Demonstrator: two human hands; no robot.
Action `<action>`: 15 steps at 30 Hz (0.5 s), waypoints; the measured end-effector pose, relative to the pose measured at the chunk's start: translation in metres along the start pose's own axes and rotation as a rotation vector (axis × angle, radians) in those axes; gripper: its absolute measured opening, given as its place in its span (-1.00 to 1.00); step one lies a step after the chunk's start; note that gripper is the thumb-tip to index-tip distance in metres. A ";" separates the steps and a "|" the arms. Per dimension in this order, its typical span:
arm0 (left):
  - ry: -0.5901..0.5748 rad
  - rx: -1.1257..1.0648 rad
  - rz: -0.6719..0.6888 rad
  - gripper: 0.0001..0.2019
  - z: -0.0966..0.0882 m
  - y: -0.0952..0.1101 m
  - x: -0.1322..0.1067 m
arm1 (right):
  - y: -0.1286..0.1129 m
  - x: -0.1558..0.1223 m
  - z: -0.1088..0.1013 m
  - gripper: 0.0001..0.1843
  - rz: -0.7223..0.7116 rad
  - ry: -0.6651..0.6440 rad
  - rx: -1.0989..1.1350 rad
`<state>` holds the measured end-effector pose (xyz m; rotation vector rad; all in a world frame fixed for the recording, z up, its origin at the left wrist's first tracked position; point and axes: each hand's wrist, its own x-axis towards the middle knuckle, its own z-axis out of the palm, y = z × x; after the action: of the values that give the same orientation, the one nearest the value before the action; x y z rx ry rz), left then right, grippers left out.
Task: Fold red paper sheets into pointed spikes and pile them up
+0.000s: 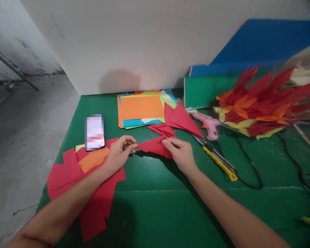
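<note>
A folded piece of red paper (153, 145) is stretched between both hands, just above the green table. With thumb and fingers pinched together, my left hand (122, 151) holds its pointed left tip. My right hand (181, 151) is closed on the wider right end, thumb on top. Behind it, more folded red paper triangles (184, 120) lie overlapping. Under my left forearm are loose red paper sheets (64, 177), with small orange paper pieces (93, 160) on top.
A phone (94, 132) rests at the left. Stacked coloured paper (143, 107) lies at the back. To the right are a yellow box cutter (219, 162), a pink glue gun (208, 125) with a black cord, and red-orange paper flowers (258, 106). The green table (155, 217) meets a white panel (144, 41) behind.
</note>
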<state>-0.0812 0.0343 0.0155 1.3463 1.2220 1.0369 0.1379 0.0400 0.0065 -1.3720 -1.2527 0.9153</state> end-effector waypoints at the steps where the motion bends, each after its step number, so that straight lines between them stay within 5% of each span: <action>1: 0.002 0.009 0.030 -0.87 0.000 0.000 0.000 | 0.000 0.000 0.000 -0.84 0.017 0.008 0.009; 8: -0.068 0.066 0.209 -0.83 0.000 -0.001 -0.001 | 0.003 0.003 -0.002 -0.72 0.152 0.050 0.112; 15: 0.029 0.392 0.443 -0.96 -0.003 0.000 -0.001 | 0.004 0.004 -0.003 -0.69 0.176 -0.015 0.109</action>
<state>-0.0846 0.0339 0.0161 1.9762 1.2169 1.1582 0.1421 0.0433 0.0033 -1.4066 -1.0884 1.1014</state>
